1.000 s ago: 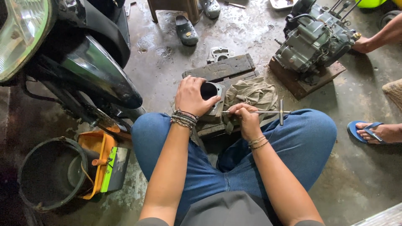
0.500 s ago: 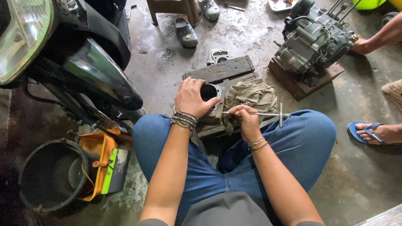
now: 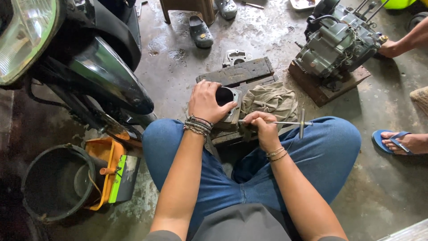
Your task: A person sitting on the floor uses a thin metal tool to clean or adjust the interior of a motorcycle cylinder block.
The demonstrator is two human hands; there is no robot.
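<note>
A metal engine cylinder block [image 3: 228, 103] with a dark round bore rests on a wooden block between my knees. My left hand [image 3: 204, 101] grips its left side and holds it steady. My right hand [image 3: 261, 126] is closed around the shaft of a T-handle wrench [image 3: 290, 122], which lies level and points into the cylinder's side. A crumpled khaki rag [image 3: 272, 100] lies just behind the wrench. I sit cross-legged in blue jeans.
A motorbike's black front fender [image 3: 102, 76] and headlight stand at left. A black bucket [image 3: 53, 183] and an orange container [image 3: 107, 169] sit near my left knee. An engine [image 3: 336, 42] on a wood block [image 3: 325, 85], another person's hand [image 3: 392, 48] and sandalled foot [image 3: 399, 141] are at right.
Both hands stay on the cylinder and the wrench. The wrench's cross handle has turned slightly. Nothing else has shifted.
</note>
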